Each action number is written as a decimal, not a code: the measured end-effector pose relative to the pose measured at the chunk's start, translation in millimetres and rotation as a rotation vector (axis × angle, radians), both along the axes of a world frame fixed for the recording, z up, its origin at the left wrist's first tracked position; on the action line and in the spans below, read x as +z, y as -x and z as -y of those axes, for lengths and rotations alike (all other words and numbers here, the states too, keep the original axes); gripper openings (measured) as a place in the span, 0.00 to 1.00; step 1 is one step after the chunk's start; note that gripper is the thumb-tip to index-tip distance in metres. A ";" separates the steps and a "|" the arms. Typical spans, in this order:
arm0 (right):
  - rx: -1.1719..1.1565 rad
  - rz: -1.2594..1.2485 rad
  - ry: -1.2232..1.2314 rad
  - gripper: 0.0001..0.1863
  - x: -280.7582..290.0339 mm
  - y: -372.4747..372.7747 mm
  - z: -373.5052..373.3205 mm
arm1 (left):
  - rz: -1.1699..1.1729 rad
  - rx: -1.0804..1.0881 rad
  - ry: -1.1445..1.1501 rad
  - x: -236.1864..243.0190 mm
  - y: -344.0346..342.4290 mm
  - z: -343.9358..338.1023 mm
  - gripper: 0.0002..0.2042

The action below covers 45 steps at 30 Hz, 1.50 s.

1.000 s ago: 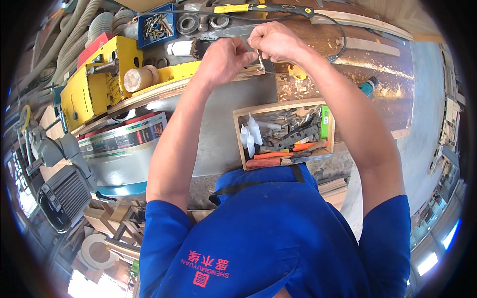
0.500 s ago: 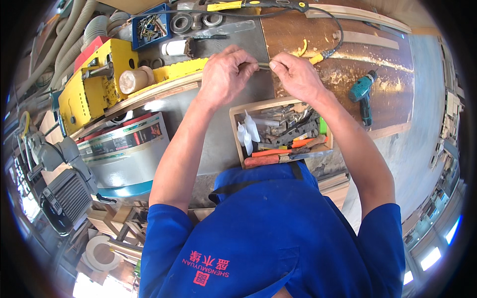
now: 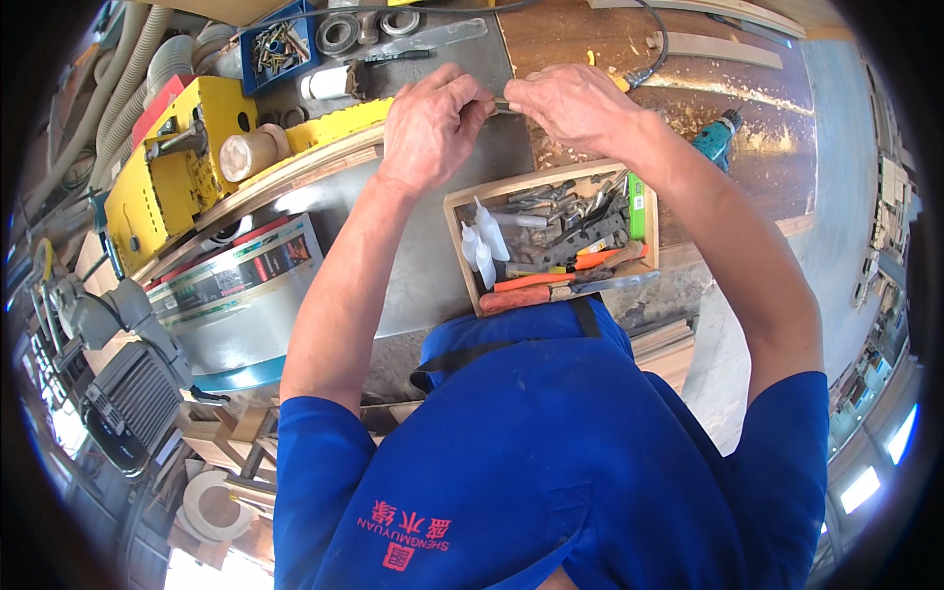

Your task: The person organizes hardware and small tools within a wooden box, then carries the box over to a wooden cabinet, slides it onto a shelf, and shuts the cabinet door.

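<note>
Both hands meet above the workbench, fingertips almost touching. My left hand (image 3: 433, 128) pinches one end of a thin, short, dark strip or rod (image 3: 502, 105). The fingers of my right hand (image 3: 580, 110) close on its other end. Most of that piece is hidden by the fingers, and its kind is unclear. Just nearer than the hands sits a shallow wooden box (image 3: 455, 233). It holds white nozzle bottles (image 3: 492, 234), drill bits and metal bits, a green pack (image 3: 637, 207), and a red-handled tool (image 3: 514, 299) along its front.
A teal cordless drill (image 3: 715, 143) lies on the right, partly behind my right forearm. At left stand a yellow machine (image 3: 162, 202) with a wooden fence and a grey motor (image 3: 138, 388). A blue bin (image 3: 248, 61) of screws and bearing rings (image 3: 337, 34) lie at the back.
My right hand has turned, its back now facing up and its elbow further out. The hands stay together on the thin piece. The whole view has shifted slightly.
</note>
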State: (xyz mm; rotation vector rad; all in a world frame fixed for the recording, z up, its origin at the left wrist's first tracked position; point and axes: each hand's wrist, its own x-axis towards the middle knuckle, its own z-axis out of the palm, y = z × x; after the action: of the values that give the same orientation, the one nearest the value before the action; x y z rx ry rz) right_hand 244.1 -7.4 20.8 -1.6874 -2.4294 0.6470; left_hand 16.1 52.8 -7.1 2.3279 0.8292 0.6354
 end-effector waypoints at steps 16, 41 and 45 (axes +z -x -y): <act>-0.558 -0.305 0.391 0.13 25.9 63.5 19.6 | 0.030 -0.101 0.208 1.7 7.9 -9.3 0.06; -0.654 -0.345 0.494 0.16 6.1 -19.7 107.5 | -0.099 0.007 0.188 27.9 2.1 13.4 0.09; -0.629 -0.223 0.405 0.14 -9.0 -23.3 149.0 | -0.177 -0.056 0.167 34.0 4.8 2.3 0.11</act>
State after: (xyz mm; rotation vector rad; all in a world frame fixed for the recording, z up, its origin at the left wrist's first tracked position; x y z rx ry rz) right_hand 267.4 -156.4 11.8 -2.2181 -1.5475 1.1810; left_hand 11.3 50.6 26.9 2.2684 0.8573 0.3265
